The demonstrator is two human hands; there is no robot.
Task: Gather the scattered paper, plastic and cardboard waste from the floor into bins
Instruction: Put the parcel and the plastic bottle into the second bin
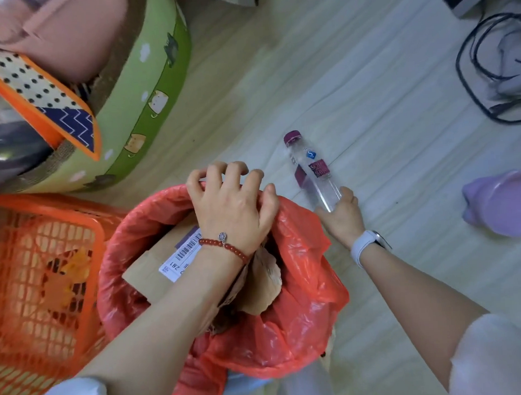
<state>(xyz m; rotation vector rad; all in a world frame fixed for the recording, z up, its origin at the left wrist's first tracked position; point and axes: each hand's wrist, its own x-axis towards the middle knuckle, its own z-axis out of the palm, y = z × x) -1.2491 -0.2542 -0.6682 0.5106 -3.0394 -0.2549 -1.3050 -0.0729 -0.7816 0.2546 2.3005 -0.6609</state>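
Note:
A bin lined with a red plastic bag [303, 287] stands in front of me. Inside it lie a cardboard box [155, 269] with a barcode label and crumpled brown paper [262, 283]. My left hand [233, 204] grips the far rim of the red bag, fingers curled over it. A clear plastic bottle [311, 172] with a purple cap and label lies on the pale floor just right of the bin. My right hand [342, 215] holds the bottle's bottom end, fingers wrapped around it.
An orange mesh basket [48, 234] stands left of the bin. Behind it sits a round green cat-print tub [150, 112] with an orange-edged cloth. A lilac plastic thing [501, 203] lies at the right edge; black cables [479, 71] coil at the top right.

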